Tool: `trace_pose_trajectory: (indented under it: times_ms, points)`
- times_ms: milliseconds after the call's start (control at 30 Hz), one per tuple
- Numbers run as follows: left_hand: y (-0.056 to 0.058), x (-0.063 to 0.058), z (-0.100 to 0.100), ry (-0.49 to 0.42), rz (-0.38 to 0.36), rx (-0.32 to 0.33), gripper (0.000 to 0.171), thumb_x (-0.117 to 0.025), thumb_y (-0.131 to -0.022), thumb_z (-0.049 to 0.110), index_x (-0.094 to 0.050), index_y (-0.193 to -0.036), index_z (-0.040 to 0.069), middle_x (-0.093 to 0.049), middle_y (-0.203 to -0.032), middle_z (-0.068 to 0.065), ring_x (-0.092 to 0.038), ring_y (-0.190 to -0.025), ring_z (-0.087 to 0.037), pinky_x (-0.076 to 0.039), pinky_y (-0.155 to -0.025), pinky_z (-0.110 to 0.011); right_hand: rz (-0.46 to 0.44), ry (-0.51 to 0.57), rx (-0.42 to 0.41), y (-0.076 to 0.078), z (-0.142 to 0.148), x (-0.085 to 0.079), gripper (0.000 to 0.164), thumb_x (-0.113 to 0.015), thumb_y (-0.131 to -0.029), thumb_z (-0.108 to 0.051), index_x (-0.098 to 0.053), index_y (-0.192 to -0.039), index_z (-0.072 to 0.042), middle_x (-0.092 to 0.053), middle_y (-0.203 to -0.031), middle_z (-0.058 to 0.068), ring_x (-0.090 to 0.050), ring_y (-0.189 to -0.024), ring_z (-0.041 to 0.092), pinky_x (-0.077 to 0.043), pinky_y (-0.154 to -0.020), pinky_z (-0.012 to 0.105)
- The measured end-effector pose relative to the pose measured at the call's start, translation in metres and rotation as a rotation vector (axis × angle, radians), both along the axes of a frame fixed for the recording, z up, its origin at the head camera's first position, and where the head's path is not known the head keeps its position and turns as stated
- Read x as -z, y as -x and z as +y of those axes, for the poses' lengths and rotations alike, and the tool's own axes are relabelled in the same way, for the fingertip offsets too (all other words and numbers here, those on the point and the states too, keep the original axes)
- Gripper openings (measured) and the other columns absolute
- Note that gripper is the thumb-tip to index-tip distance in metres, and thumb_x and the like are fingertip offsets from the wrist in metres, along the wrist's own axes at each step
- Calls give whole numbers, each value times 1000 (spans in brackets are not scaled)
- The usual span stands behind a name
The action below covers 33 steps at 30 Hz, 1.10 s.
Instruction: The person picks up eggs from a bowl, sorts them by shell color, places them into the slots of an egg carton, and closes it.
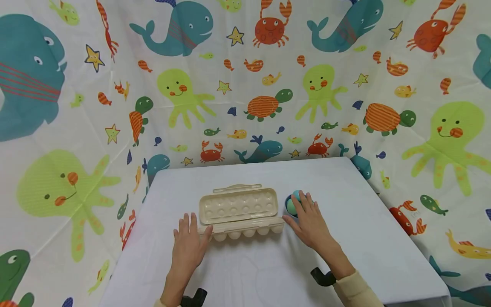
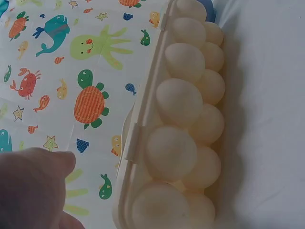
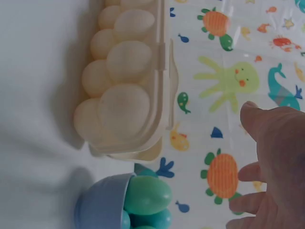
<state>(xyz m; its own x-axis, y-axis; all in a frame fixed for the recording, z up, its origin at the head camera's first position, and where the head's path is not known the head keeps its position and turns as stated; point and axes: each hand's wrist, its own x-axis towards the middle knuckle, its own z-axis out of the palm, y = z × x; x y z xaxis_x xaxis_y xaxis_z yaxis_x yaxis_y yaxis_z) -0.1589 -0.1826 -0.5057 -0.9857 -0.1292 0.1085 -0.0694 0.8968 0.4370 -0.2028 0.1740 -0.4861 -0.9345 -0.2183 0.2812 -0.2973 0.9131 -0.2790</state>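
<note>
A beige plastic egg carton point(image 1: 238, 208) lies opened out on the white table, its dimpled half at the back and its half with rounded egg cups point(image 2: 178, 102) in front. My left hand point(image 1: 188, 248) is at the carton's front left corner, fingers straight and thumb overlapping that end in the head view. On the right, a small blue cup point(image 3: 101, 202) holds several toy eggs, among them a light green egg point(image 3: 148, 195) and a teal one. My right hand point(image 1: 313, 228) hovers by the cup with spread fingers, partly covering it in the head view. Neither hand holds anything.
White cloth covers the table point(image 1: 368, 238). Behind it and at both sides hangs a curtain point(image 1: 230, 94) printed with sea animals. Dark wrist camera mounts point(image 1: 323, 277) stick out beside the forearms, and beige sleeves show at the bottom edge.
</note>
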Motion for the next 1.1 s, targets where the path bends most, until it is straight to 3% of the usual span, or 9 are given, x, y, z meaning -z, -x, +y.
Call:
trace_pose_trajectory:
  times_ms: [167, 267, 400, 567, 767, 933, 1100]
  points:
    - [1, 5, -5, -187, -34, -59, 86, -40, -104, 54, -21, -151, -16, -23, -157, -39, -28, -142, -57, -30, -115, -67, -1, 12, 4, 2, 0, 2, 77, -60, -96, -51, -37, -154, -5, -27, -163, 24, -24, -149, 48, -28, -118, 67]
    - [2, 8, -6, -236, -33, -80, 87, -41, -104, 54, -23, -150, -17, -29, -154, -39, -33, -141, -54, -33, -115, -63, 28, 42, 0, 3, -1, 4, 76, -63, -95, -47, -39, -152, -4, -34, -159, 25, -34, -145, 47, -36, -112, 68]
    - [4, 11, -7, -265, -30, -102, 85, -42, -103, 54, -28, -148, -17, -36, -151, -38, -38, -139, -52, -37, -114, -61, 72, 100, -10, 5, -4, 9, 71, -67, -95, -38, -42, -149, 0, -47, -149, 27, -48, -134, 46, -46, -104, 64]
    - [4, 14, -7, -287, -32, -113, 81, -44, -103, 52, -33, -147, -15, -41, -148, -37, -42, -137, -50, -39, -113, -60, 86, 157, -38, 8, -11, 15, 63, -69, -95, -30, -48, -142, 7, -57, -136, 28, -54, -129, 43, -49, -105, 56]
    - [4, 17, -7, -312, -51, -114, 79, -45, -103, 53, -41, -144, -14, -52, -139, -36, -59, -123, -47, -50, -102, -58, 124, 146, -53, 10, -15, 21, 55, -70, -94, -27, -56, -133, 9, -62, -127, 26, -58, -123, 41, -52, -101, 53]
    - [4, 22, -8, -357, -59, -128, 74, -48, -103, 50, -45, -142, -13, -54, -138, -33, -62, -120, -45, -53, -100, -54, 183, 126, -47, 18, -11, 25, 52, -73, -92, -24, -59, -129, 10, -65, -119, 26, -62, -114, 41, -55, -94, 53]
    - [3, 26, -8, -387, -11, -129, 69, -46, -104, 46, -47, -141, -13, -57, -136, -30, -64, -118, -41, -53, -101, -52, 175, 96, -17, 26, 1, 27, 52, -73, -92, -23, -58, -130, 8, -65, -119, 27, -62, -111, 43, -56, -89, 56]
